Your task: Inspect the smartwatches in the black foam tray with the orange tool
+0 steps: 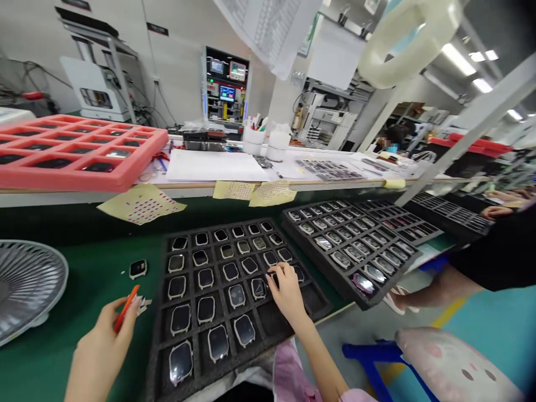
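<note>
My left hand (103, 349) pinches a slim orange tool (125, 308) above the green mat (71, 312), with small white scraps (143, 305) at its tip. A black smartwatch case (138, 269) lies on the mat beyond it. My right hand (287, 293) rests on a black foam tray (218, 224) holding rows of watch cases, its fingertips curled over one case (273, 277). Whether those fingers grip that case, I cannot tell. Another foam tray of silver-rimmed cases (352, 248) sits to the right.
A metal fan (29, 285) stands at the left. A red foam tray (84, 178) and sticker sheets (140, 204) lie beyond. A co-worker's hand (496, 211) is at the right. A pink cushion (452, 363) sits on a blue stool (368, 357).
</note>
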{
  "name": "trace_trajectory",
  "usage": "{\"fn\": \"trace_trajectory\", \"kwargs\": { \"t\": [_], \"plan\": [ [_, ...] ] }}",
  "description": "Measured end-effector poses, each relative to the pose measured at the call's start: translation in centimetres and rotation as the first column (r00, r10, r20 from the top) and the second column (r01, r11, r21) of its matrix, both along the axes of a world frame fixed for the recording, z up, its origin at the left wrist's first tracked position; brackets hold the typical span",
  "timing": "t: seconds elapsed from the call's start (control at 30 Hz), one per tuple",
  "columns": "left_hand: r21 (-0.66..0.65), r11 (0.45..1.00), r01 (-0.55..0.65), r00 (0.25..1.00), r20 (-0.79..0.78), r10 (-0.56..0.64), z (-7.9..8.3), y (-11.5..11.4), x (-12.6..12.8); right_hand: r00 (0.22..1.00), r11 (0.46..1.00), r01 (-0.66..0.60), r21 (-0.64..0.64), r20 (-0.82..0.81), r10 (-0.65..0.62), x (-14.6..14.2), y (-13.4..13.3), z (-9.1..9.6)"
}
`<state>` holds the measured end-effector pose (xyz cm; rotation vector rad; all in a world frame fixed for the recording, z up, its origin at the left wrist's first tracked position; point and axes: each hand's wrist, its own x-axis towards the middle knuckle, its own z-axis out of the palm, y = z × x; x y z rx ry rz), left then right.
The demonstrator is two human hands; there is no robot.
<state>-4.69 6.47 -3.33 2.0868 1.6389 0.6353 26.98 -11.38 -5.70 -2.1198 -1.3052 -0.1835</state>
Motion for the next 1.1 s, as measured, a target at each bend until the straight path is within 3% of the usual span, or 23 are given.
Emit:
{"fn": "trace_trajectory", "kwargs": {
  "t": [0.07,0.23,0.33,0.4,0.47,0.53,0.6,0.63,0.7,0.8,0.93,1.1],
  "plan": [
    [-0.055,0.998,0.038,0.999,0.024,-0.037,1.3,-1.7,1.4,0.996,0.997,-0.021,-0.072,0.088,0.027,-1.2,0.4,0.3],
    [-0.149,0.943,0.296,0.941,0.214,-0.262,3.3,-5.6,5.1,0.992,0.982,-0.048,-0.183,0.108,0.069,-3.1,1.4,0.0],
    [-0.191,0.88,0.436,0.877,0.31,-0.367,3.5,-7.2,6.8,0.991,0.983,-0.112,-0.148,-0.094,0.098,-2.9,1.5,0.0],
    [-0.241,0.809,0.536,0.813,0.406,-0.417,3.3,-8.2,7.7,0.922,0.98,-0.189,-0.067,-0.356,0.153,-2.6,1.4,0.5],
    [-0.297,0.698,0.651,0.718,0.54,-0.439,2.9,-9.1,8.7,0.71,0.966,-0.244,0.088,-0.662,0.24,-2.8,1.3,1.3],
    [-0.331,0.598,0.73,0.636,0.65,-0.416,2.6,-9.9,9.5,0.368,0.937,-0.218,0.274,-0.866,0.339,-3.6,1.2,2.3],
    [-0.34,0.554,0.76,0.595,0.708,-0.382,2.5,-10.4,10.1,0.059,0.902,-0.151,0.404,-0.907,0.416,-4.9,1.2,3.3],
    [-0.336,0.55,0.764,0.585,0.721,-0.372,2.6,-10.6,10.4,-0.036,0.89,-0.123,0.439,-0.898,0.438,-5.6,1.3,3.8],
    [-0.32,0.558,0.766,0.575,0.73,-0.37,2.8,-10.9,10.6,-0.14,0.875,-0.092,0.476,-0.876,0.462,-6.7,1.5,4.5],
    [-0.294,0.573,0.765,0.57,0.724,-0.389,3.1,-10.9,10.6,-0.191,0.868,-0.061,0.493,-0.859,0.474,-7.6,1.9,5.2],
    [-0.29,0.577,0.764,0.572,0.718,-0.397,3.1,-10.7,10.5,-0.201,0.866,-0.027,0.499,-0.851,0.485,-7.8,2.1,5.5],
    [-0.302,0.555,0.775,0.562,0.731,-0.387,3.1,-10.3,10.4,-0.142,0.864,-0.038,0.502,-0.859,0.493,-8.0,2.0,5.6]
  ]
}}
